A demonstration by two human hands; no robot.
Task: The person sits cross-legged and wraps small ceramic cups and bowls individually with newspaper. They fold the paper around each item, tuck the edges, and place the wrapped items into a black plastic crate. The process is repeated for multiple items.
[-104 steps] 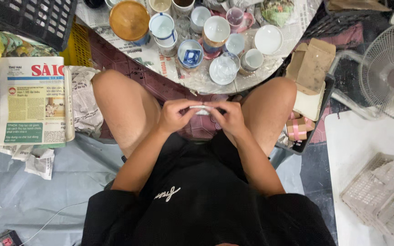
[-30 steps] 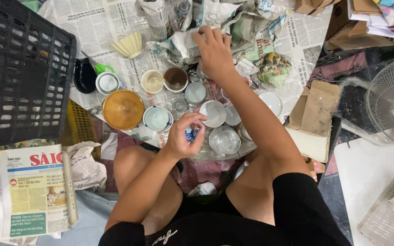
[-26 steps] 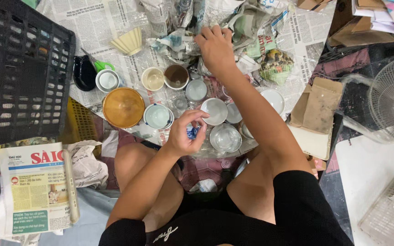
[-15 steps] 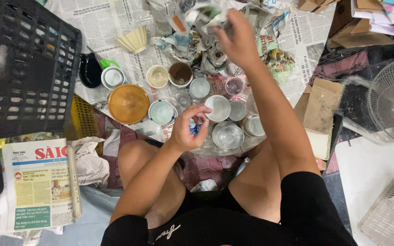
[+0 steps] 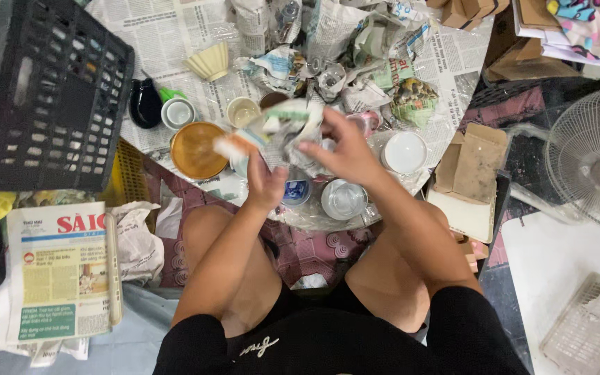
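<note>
Held up between both hands, a crumpled newspaper-wrapped bundle (image 5: 282,128), blurred from motion. Hovered above the cluster of cups, not resting on anything. Left hand (image 5: 265,184) sat under the bundle's lower left end, fingers curled up around it; right hand (image 5: 338,149) came in from the right with fingers clamped on the paper at the upper right end. So both closed on the same bundle, neither free. Long axis ran roughly left to right, tilted a bit, lower on the left. Couldn't tell what was inside the wrapping.

Just below the hands: small blue-and-white ceramic cup (image 5: 296,192) and a clear glass cup (image 5: 344,199), both on newspaper spread over the floor (image 5: 168,31). Round amber-brown lid (image 5: 197,149) off to the left, white round dish (image 5: 404,152) to the right. Black plastic crate (image 5: 46,97) well apart at far left, white wire-guard fan (image 5: 595,156) at far right.
</note>
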